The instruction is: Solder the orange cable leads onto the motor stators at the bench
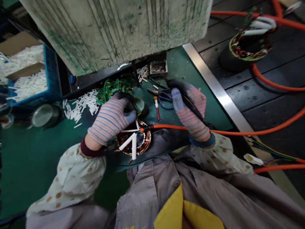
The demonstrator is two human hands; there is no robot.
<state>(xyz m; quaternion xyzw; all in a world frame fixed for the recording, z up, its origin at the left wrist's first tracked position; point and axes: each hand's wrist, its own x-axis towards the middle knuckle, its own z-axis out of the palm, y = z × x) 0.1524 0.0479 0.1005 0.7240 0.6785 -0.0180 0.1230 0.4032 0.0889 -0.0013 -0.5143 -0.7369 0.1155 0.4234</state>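
Note:
My left hand [111, 118], in a striped knit glove, rests on the top edge of a round motor stator [135, 142] with copper windings and white sleeved leads sticking out toward me. My right hand [190, 108], gloved the same way, grips a dark pen-like tool [193, 108] whose end points away from me. An orange cable [176, 127] runs from the stator under my right hand and off to the right. The stator sits on the green bench [30, 157] close to my body.
Loose white sleeves [81, 106], green circuit boards [114, 86], scissors and a red-tipped tool [157, 108] lie behind my hands. A large grimy machine housing [125, 18] overhangs the bench. Blue bins of white sleeves [26, 73] stand left. Another stator [249, 43] sits on the dark conveyor at right.

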